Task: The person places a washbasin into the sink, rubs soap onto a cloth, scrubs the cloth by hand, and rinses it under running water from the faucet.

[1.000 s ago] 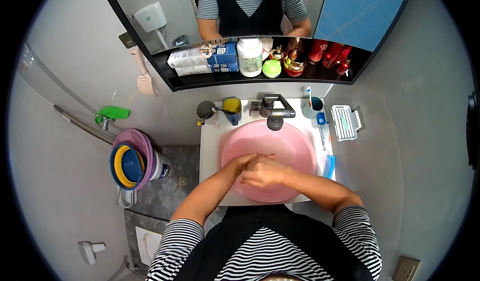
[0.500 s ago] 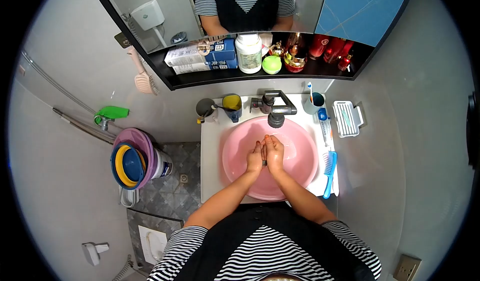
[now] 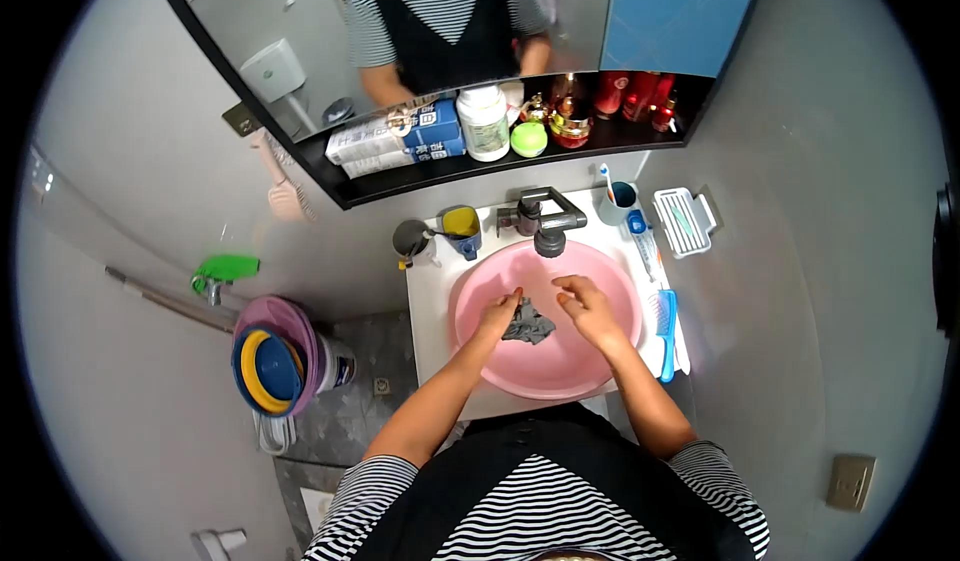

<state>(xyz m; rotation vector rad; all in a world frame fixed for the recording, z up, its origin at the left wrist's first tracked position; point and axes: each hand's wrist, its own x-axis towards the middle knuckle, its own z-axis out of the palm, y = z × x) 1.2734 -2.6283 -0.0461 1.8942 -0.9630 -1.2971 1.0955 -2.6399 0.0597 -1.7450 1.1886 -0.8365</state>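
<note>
A pink basin (image 3: 560, 371) sits on the white counter beneath a dark faucet (image 3: 549, 231). Inside its rim, my left hand (image 3: 498, 315) pinches the edge of a crumpled dark grey cloth (image 3: 530, 323), which spreads out to the right of the fingers. My right hand (image 3: 588, 308) is over the right half of the basin, apart from the cloth, with its fingers spread and nothing in them.
Behind the basin stand a grey cup (image 3: 412, 241), a blue-and-yellow cup (image 3: 462, 229) and a toothbrush cup (image 3: 618, 201). A blue comb (image 3: 667, 336) lies at the right edge. Above hangs a mirror cabinet shelf (image 3: 400, 187) with bottles and boxes.
My hands, together half a second ago, have moved apart. The grey cloth now shows spread beside my left hand, and my right hand has opened. The view has tilted slightly.
</note>
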